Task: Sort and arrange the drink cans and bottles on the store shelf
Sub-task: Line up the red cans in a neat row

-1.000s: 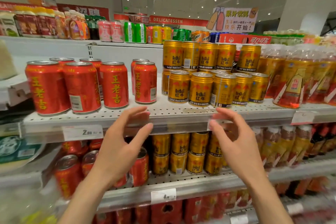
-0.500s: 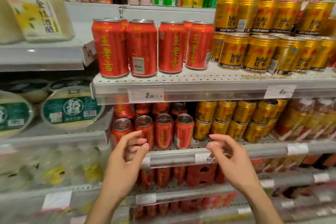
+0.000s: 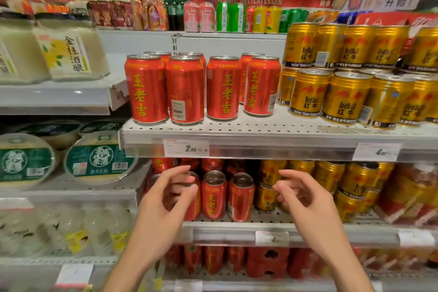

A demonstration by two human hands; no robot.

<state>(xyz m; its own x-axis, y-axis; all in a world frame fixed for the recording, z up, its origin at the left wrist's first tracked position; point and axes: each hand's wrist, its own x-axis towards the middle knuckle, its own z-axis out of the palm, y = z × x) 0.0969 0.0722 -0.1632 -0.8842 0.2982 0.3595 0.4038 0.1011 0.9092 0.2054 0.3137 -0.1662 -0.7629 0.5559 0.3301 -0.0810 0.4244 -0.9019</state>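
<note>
Several red herbal-tea cans (image 3: 222,87) stand on the upper white shelf (image 3: 260,130), with stacked gold Red Bull cans (image 3: 346,97) to their right. On the shelf below (image 3: 272,220) stand more red cans (image 3: 214,194) and gold cans (image 3: 329,175). My left hand (image 3: 163,201) hovers in front of the leftmost lower red cans, fingers loosely bent, holding nothing. My right hand (image 3: 305,199) hovers before the lower gold cans, fingers relaxed and empty.
Price tags (image 3: 186,148) hang on the shelf edges. Round green-lidded tubs (image 3: 99,161) and pale jars (image 3: 64,54) fill the left shelving. Mixed bottles and cans (image 3: 213,16) line the top shelf. Red packs (image 3: 265,263) sit on the bottom shelf.
My view dipped down and left, then rose a little. Both hands dropped from the upper shelf edge to the lower shelf and now sit closer to the lower cans.
</note>
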